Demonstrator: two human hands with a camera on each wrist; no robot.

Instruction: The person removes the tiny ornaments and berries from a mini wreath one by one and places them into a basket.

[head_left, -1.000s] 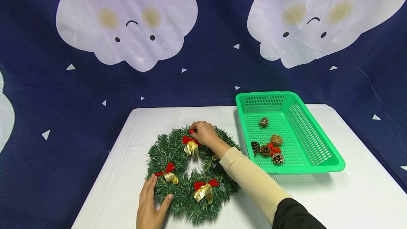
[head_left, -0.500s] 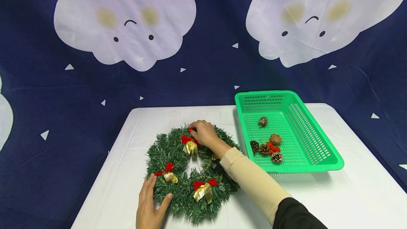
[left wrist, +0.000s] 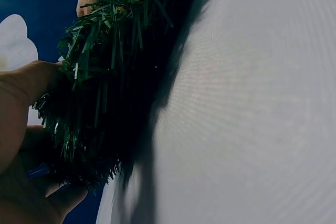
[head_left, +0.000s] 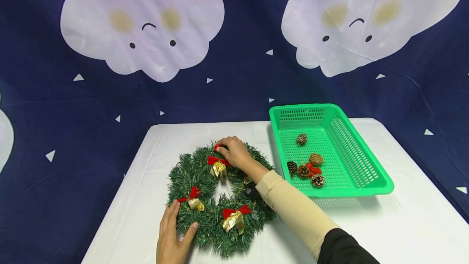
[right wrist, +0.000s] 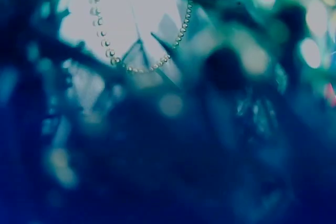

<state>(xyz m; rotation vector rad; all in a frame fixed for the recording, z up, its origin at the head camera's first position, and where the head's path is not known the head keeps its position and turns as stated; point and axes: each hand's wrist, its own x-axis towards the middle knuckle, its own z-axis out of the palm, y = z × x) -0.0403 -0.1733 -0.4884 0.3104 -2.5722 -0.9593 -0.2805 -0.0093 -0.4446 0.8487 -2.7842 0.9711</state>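
A green wreath [head_left: 183, 174] with gold-and-red bows [head_left: 232, 219] lies on the white table. At its far side my right hand [head_left: 236, 154] pinches a small red ornament [head_left: 216, 147], mostly covered by the fingers, just behind the top bow [head_left: 218, 167]. My left hand [head_left: 171, 231] rests on the wreath's near left edge, fingers extended and thumb spread. The left wrist view shows the left thumb [left wrist: 39, 77] and fingers against the wreath's tinsel [left wrist: 100, 77]. In the right wrist view, blurred greenery surrounds a strand of small beads [right wrist: 134, 70]; the right fingers are not discernible there.
A green plastic basket [head_left: 366, 190] stands right of the wreath. Several pine cones [head_left: 316, 159] and red pieces [head_left: 313, 170] lie in it. A dark blue cloth with white clouds [head_left: 143, 31] hangs behind the table [head_left: 146, 166].
My right hand has shifted slightly toward the far side, still pinching the red ornament; its thumb and fingers have moved a little. The left hand stays on the wreath's edge.
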